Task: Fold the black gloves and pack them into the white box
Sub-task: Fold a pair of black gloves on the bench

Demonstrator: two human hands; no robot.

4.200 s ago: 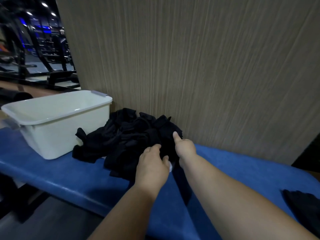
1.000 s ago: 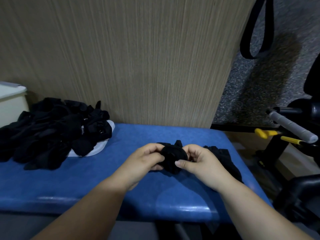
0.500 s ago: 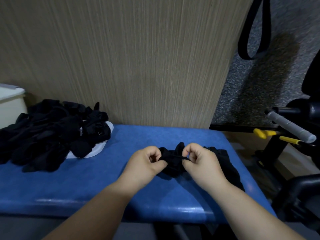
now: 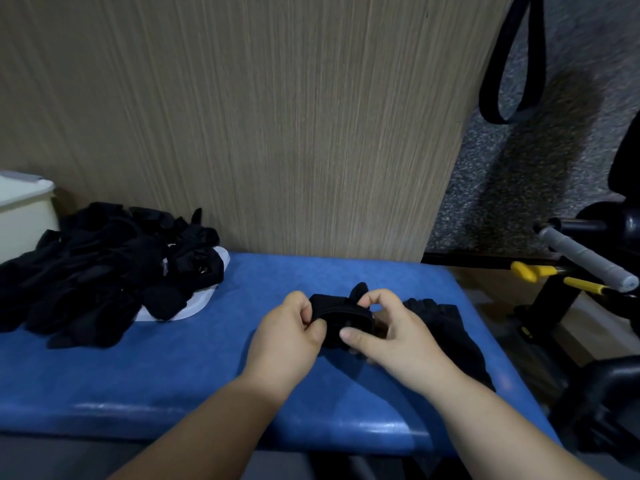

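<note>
The only view comes from a wide-angle camera worn on the person's head. It looks forward and down over the near edge of a blue padded counter (image 4: pixel 173 368) and squarely faces the beige wood-grain wall panel (image 4: pixel 277 116) behind it. It sits close. Both forearms enter from the bottom edge, and the left hand (image 4: pixel 287 336) and right hand (image 4: pixel 398 341) meet on a rolled black knitted glove (image 4: pixel 341 317) just right of centre. The left edge crops a white plastic box (image 4: pixel 24 209).

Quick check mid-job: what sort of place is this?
Probably a gym: a padded blue bench, a black strap loop hanging up, and a grip-taped bar on dark equipment at right.
</note>
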